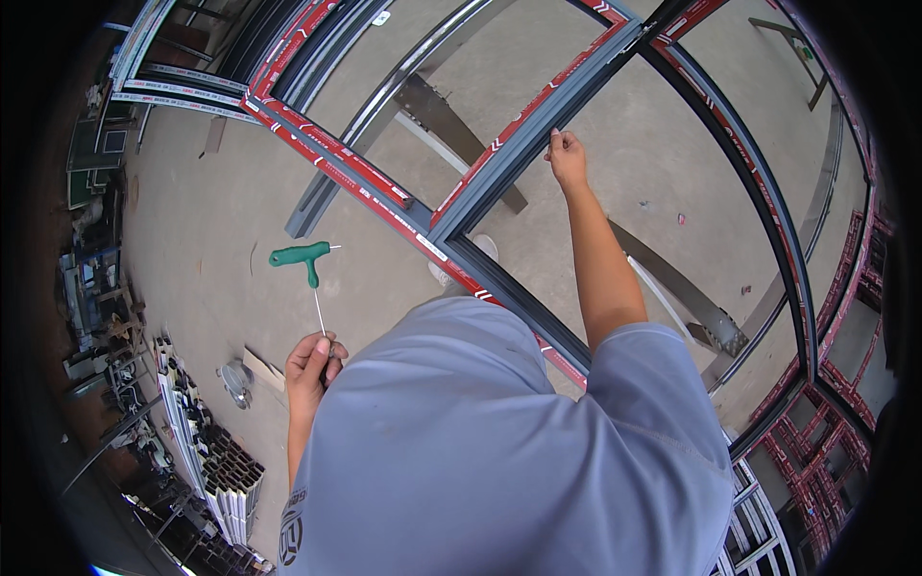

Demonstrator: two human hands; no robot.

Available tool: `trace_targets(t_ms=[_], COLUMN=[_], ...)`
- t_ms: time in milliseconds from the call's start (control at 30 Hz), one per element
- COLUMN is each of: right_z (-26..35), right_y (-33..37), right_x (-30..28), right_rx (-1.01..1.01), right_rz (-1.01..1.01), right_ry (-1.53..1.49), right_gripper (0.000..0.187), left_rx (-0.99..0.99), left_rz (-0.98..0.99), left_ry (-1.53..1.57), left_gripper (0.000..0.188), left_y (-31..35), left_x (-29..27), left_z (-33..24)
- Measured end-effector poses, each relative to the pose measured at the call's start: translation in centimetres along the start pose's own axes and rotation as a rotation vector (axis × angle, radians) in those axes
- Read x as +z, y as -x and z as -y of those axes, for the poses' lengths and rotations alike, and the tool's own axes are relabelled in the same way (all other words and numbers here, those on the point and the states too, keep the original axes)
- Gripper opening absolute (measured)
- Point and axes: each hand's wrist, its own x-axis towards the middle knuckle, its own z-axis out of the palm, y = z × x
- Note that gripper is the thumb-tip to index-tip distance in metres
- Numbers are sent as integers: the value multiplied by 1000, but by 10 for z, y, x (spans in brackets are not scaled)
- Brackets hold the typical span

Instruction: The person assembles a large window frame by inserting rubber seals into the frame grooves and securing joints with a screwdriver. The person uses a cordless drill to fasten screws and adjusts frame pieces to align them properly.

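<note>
In my left hand (315, 367) is a T-handle hex key (305, 257), pinched by its thin metal shaft. Its green handle points away from me, off to the left of the frame. My right hand (568, 158) reaches out over a dark grey window frame (523, 154) with red protective film along its edges. The fingers of that hand are curled together at the inner edge of the middle bar. Whatever they may be pinching is too small to make out.
Metal trestle beams (437, 115) stand under the frame. More filmed frames (202, 86) lean at the far left. Stacked profiles (206, 461) and a round metal object (234, 382) lie on the floor at left. Red-filmed frames (816, 470) stand at right. My shoe (485, 247) shows beneath the frame.
</note>
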Motion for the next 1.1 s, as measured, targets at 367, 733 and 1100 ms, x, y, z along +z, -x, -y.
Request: trace_targets(t_ms=[367,733,1100], right_z=[-7,-21,89], right_y=[70,145,189], right_x=[22,62,42], right_rx=[126,153,-82], right_rz=[215,337,251], right_ry=[-34,156,223], right_gripper=[46,48,37], left_rx=[20,40,117], left_rz=[13,47,197], left_ry=[-52,-44,-79], left_gripper=[24,25,23], left_y=[3,5,11], left_x=[5,-4,-28], left_z=[0,4,10])
